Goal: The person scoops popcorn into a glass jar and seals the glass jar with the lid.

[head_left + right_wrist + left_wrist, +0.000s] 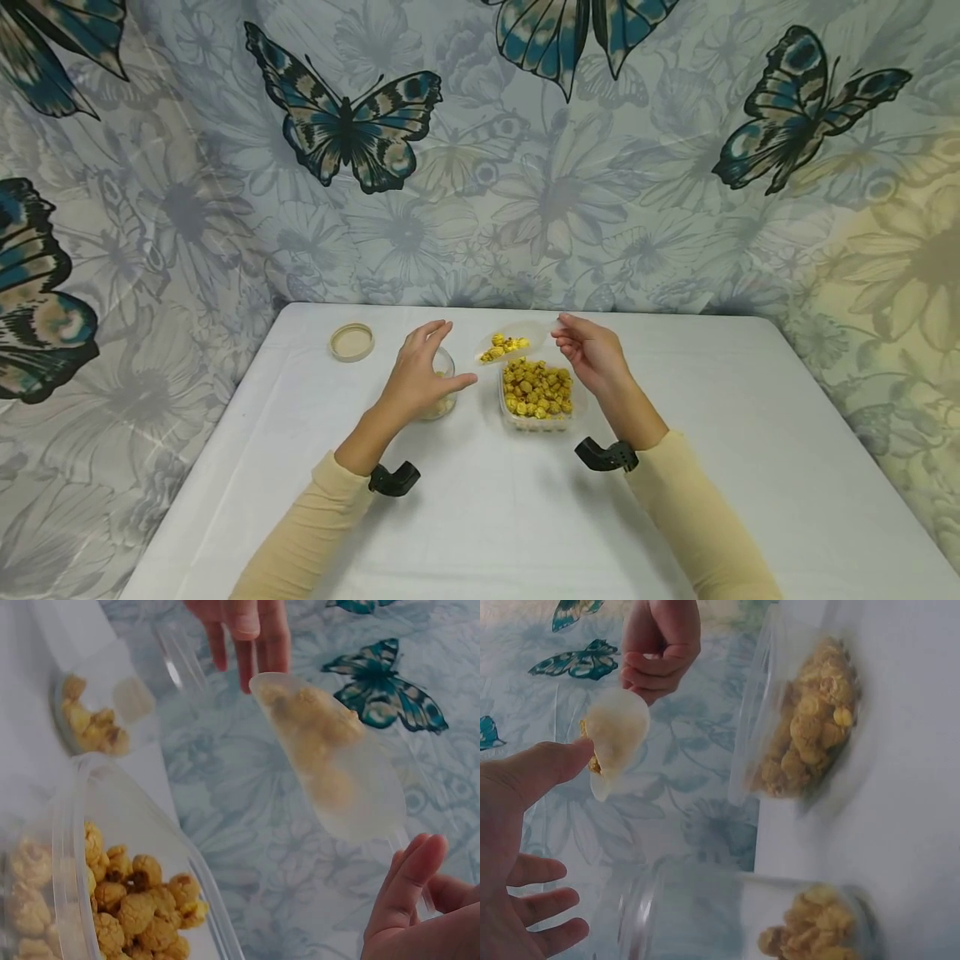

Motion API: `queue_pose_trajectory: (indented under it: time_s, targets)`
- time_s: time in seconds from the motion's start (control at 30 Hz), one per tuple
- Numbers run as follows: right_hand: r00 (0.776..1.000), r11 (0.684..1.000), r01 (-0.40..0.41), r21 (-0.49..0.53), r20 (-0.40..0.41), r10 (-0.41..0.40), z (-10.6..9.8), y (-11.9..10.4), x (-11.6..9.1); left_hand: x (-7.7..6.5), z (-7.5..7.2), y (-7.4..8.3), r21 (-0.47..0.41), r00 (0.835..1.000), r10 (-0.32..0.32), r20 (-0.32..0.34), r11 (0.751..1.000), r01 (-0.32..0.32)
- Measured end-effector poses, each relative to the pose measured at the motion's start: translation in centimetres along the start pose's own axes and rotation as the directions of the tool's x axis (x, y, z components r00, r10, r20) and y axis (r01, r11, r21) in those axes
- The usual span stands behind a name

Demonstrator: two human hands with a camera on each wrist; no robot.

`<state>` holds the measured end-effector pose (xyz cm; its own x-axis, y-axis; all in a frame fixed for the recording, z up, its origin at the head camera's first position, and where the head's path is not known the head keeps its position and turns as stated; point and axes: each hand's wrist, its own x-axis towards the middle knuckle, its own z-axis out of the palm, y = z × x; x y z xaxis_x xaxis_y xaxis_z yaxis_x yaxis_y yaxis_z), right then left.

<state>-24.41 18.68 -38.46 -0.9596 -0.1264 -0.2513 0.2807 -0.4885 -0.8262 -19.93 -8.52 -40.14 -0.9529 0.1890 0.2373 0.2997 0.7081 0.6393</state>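
Note:
My right hand pinches the handle of a translucent scoop, which carries some yellow popcorn. The scoop is held above the far side of a clear plastic tub filled with popcorn. With fingers and thumb spread apart, my left hand is beside the mouth of a clear jar, gripping nothing. A small amount of popcorn lies at the jar's bottom. In the head view, the left hand hides much of the jar.
A round beige lid lies on the white-covered table, left of the jar. Behind the table hangs a floral cloth with butterflies. Each wrist wears a black camera mount.

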Motion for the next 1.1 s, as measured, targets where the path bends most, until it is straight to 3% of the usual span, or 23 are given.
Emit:
queue_pose_trajectory:
  time_s: [0.3, 0.57, 1.1]
  targets:
    - [1.0, 1.0, 0.001, -0.004, -0.007, -0.001, 1.6, 0.8, 0.5, -0.7, -0.4, -1.5, -0.019, 0.999, -0.038, 0.001, 0.999, 0.038]
    - [1.0, 1.0, -0.018, -0.009, 0.006, 0.018, 2.8, 1.7, 0.8, -1.2, -0.6, -3.0, -0.056, 0.993, -0.12, 0.015, 0.991, 0.121]
    - [0.999, 0.998, -0.04, -0.047, -0.011, 0.04, 3.0, 2.3, 0.9, -1.9, -0.4, -5.2, -0.086, 0.982, -0.186, 0.046, 0.978, 0.189]
